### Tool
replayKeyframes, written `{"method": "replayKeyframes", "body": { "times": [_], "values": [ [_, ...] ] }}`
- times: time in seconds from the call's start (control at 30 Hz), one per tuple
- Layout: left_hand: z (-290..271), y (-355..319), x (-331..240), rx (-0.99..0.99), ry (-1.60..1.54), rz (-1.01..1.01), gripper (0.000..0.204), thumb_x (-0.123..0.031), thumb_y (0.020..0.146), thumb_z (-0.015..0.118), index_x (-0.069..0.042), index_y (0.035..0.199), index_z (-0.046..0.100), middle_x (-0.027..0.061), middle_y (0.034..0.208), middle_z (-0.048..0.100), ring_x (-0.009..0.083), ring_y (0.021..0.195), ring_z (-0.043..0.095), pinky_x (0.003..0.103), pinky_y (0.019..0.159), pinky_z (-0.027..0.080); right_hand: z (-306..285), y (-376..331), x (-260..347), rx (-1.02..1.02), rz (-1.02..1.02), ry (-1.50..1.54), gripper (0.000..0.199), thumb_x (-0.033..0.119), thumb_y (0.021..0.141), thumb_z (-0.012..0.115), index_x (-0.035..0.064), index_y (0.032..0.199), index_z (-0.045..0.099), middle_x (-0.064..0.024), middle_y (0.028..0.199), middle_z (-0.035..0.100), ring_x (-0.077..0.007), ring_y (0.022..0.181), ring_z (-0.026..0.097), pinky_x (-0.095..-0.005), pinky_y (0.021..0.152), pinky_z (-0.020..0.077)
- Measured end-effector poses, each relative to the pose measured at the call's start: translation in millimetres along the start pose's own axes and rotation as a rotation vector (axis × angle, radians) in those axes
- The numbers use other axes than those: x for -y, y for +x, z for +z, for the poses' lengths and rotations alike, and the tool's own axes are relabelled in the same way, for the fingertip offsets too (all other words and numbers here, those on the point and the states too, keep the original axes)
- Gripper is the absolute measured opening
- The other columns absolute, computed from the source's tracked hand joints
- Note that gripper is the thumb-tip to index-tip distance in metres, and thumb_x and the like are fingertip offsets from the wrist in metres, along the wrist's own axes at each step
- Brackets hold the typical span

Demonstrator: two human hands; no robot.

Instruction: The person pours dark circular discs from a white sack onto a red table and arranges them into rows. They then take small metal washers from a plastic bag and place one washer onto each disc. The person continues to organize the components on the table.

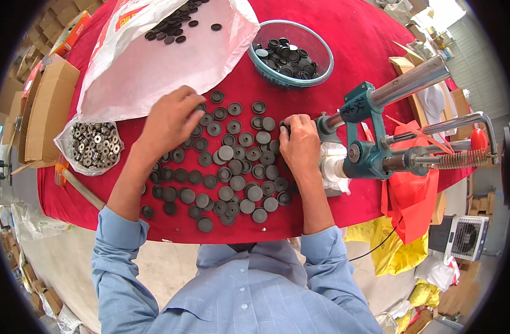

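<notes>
Many round black caps (237,182) lie scattered over the red tablecloth (344,33), some with the hollow side up, some flat side up. My left hand (174,118) is at the upper left of this spread, its thumb and forefinger closing on a cap at the edge. On the right side of the spread, my right hand (300,146) curls its fingers round a dark cap, partly hidden under the fingertips. Just right of that hand stands a green hand press (362,153) with steel shafts, a spring and a red knob.
A large white sack (138,78) spills more black caps at the back left. Behind the spread sits a clear bowl (291,82) of caps. Small metal rings fill a plastic bag (96,147) at left, near a cardboard box (51,111). A red bag (413,203) hangs beyond the press.
</notes>
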State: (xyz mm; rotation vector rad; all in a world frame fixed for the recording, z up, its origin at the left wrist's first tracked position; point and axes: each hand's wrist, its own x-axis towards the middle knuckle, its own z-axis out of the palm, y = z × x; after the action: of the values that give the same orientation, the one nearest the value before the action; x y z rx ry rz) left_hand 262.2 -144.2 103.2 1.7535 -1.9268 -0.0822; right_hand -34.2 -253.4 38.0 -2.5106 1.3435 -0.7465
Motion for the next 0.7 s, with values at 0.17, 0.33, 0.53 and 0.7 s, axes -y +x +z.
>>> {"method": "replayKeyframes", "body": {
  "times": [0.17,0.33,0.53,0.7],
  "values": [
    [35,18,-6,0.089,0.04,0.048,0.031,-0.012,0.092,0.076,-0.003,0.121,0.072,0.0132,0.12,0.07,0.0347,0.108,0.07,0.045,0.09,0.057,-4,13,8,-0.018,-0.053,0.083,0.031,0.01,0.09,0.078,0.0027,0.119,0.071,-0.017,0.115,0.068,-0.0372,0.112,0.067,-0.0479,0.096,0.0567],
    [57,31,5,0.172,0.121,-0.05,0.033,-0.014,0.095,0.073,-0.003,0.125,0.073,0.0134,0.125,0.07,0.035,0.112,0.07,0.046,0.095,0.058,1,23,23,0.138,-0.095,0.099,0.038,0.014,0.086,0.084,0.004,0.121,0.071,-0.0174,0.116,0.068,-0.0371,0.112,0.067,-0.0475,0.1,0.057],
    [56,28,16,0.152,0.066,-0.051,0.032,-0.015,0.098,0.069,-0.002,0.126,0.073,0.0136,0.13,0.071,0.035,0.115,0.07,0.046,0.097,0.058,-1,30,21,0.216,0.048,0.368,0.038,0.008,0.085,0.082,0.0039,0.121,0.07,-0.0181,0.113,0.067,-0.0343,0.089,0.073,-0.0462,0.085,0.0607],
    [64,36,3,0.144,-0.014,-0.005,0.032,-0.015,0.097,0.072,-0.002,0.125,0.074,0.0131,0.124,0.07,0.0343,0.111,0.07,0.045,0.096,0.058,6,42,7,0.034,0.016,0.359,0.029,0.006,0.085,0.082,0.0029,0.113,0.072,-0.0189,0.112,0.065,-0.0347,0.088,0.073,-0.0468,0.08,0.0605]
  ]
}}
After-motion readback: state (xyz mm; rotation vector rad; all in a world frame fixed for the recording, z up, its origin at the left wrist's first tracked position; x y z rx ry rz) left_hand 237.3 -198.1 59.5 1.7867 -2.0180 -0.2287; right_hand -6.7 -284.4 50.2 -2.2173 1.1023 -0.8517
